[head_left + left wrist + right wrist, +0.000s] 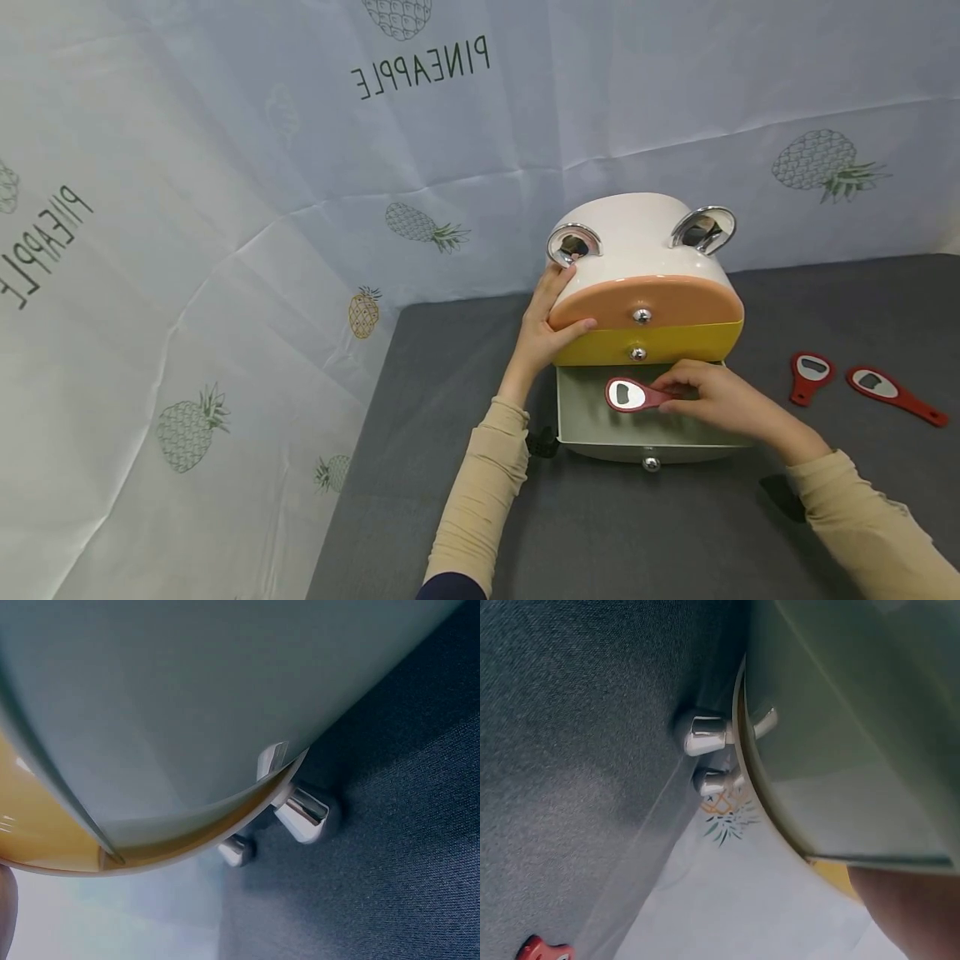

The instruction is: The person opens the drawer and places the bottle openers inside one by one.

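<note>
A small rounded cabinet [630, 225] with a white shell and chrome ear-like rings stands on the dark cloth. Its orange drawer [600, 310] and yellow drawer [697, 343] are closed, while the green bottom drawer [585, 425] is pulled out. My left hand [538, 337] rests against the cabinet's left side, thumb on the front near the orange drawer. Over the green drawer, my right hand [708, 398] pinches a red bottle opener [627, 395] by its handle, its metal head pointing left. In the right wrist view, part of the right hand [911, 911] shows beside the drawer.
Two more red bottle openers lie on the cloth at right: a short one [812, 375] and a longer one [896, 396]. Chrome feet [304, 814] hold the cabinet above the dark cloth [450, 400]. A pale pineapple-print curtain [480, 150] hangs behind and at left.
</note>
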The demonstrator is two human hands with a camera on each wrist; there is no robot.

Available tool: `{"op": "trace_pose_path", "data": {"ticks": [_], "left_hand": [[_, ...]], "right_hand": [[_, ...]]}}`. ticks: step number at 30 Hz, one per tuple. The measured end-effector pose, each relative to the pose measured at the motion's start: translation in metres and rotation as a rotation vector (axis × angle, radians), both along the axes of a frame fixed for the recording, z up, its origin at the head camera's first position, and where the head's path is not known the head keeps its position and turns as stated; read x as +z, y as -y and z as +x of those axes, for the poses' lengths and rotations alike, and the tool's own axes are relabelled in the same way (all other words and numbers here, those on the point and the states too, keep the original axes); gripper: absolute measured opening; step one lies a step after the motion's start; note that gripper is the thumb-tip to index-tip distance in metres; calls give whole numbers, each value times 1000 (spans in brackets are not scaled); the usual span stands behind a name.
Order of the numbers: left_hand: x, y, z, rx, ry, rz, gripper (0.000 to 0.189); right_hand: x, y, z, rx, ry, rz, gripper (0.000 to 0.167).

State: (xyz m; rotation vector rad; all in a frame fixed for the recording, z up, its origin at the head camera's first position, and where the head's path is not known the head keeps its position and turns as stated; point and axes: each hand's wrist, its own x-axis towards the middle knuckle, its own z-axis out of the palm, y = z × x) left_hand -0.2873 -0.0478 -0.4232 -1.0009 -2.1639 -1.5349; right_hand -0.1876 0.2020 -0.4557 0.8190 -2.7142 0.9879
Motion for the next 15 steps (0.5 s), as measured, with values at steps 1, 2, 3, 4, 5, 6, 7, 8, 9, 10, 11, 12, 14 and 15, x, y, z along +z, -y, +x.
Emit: {"op": "trace_pose_path", "data": {"ticks": [1, 2, 3, 4, 5, 6, 7, 8, 9, 10, 11, 12, 14, 15], "left_hand": [[0, 0, 0, -1, 0, 0, 76], [0, 0, 0, -1, 2, 1, 76], [-1, 0, -1, -1, 2, 3, 76], [-1, 1, -1, -1, 3, 5, 77], [-1, 1, -1, 0, 4, 6, 77], [-1, 1, -1, 1, 3, 6, 77], [-1, 1, -1, 3, 4, 6, 77], [-1, 1, -1, 2, 2, 7, 76], [-1, 1, -1, 2, 1, 8, 76], [-1, 1, -1, 1, 0, 8, 76], [-1, 1, -1, 1, -1, 8, 76], [-1, 1, -2, 1, -2, 8, 76], [-2, 0, -2, -2, -4, 9, 76], [-2, 0, -2, -3, -5, 7, 76]], "right_hand": [[0, 1, -1, 4, -5, 11, 18], [0, 2, -2, 6, -3, 22, 18], [0, 4, -3, 9, -2, 31, 18], [0, 4, -4, 11, 3, 42, 18], [0, 5, -5, 13, 14, 51, 18], [-1, 6, -5, 17, 26, 62, 19], [-1, 7, -6, 19, 37, 69, 19], [-3, 8, -7, 20, 49, 78, 19], [-4, 9, -8, 22, 58, 87, 19], [-5, 10, -9, 23, 69, 94, 19], [-7, 11, -11, 23, 78, 97, 19], [-9, 12, -12, 20, 85, 101, 19], [-13, 14, -15, 17, 99, 108, 19], [-15, 15, -16, 16, 105, 111, 19]]}}
